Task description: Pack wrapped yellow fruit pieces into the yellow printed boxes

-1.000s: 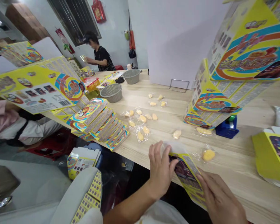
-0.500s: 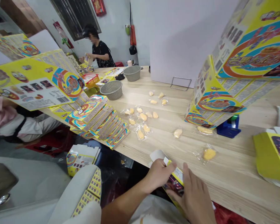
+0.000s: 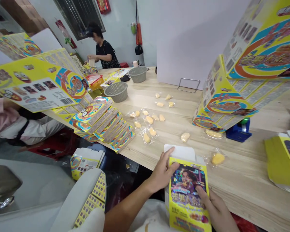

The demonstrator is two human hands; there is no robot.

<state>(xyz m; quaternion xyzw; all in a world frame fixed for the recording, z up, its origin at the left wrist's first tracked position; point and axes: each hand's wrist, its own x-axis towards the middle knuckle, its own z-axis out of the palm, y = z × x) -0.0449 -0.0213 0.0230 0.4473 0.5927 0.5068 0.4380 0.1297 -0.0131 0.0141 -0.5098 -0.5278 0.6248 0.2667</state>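
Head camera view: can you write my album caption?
Left hand and right hand hold a yellow box, white flap open, near wrapped yellow pieces on the table.

1. Pale wall (image 3: 123,29), with a dark, barred window (image 3: 78,17) toward the left;
2. white panel (image 3: 181,42), softly shadowed, standing upright at the back of the wood-grained table (image 3: 176,120);
3. red stool (image 3: 49,147) at left, on a grey floor (image 3: 1,146).

From your held box (image 3: 187,195): lone wrapped piece (image 3: 185,137) blocks ahead, box tower (image 3: 232,100) ahead-right; you can pass just ahead-left.
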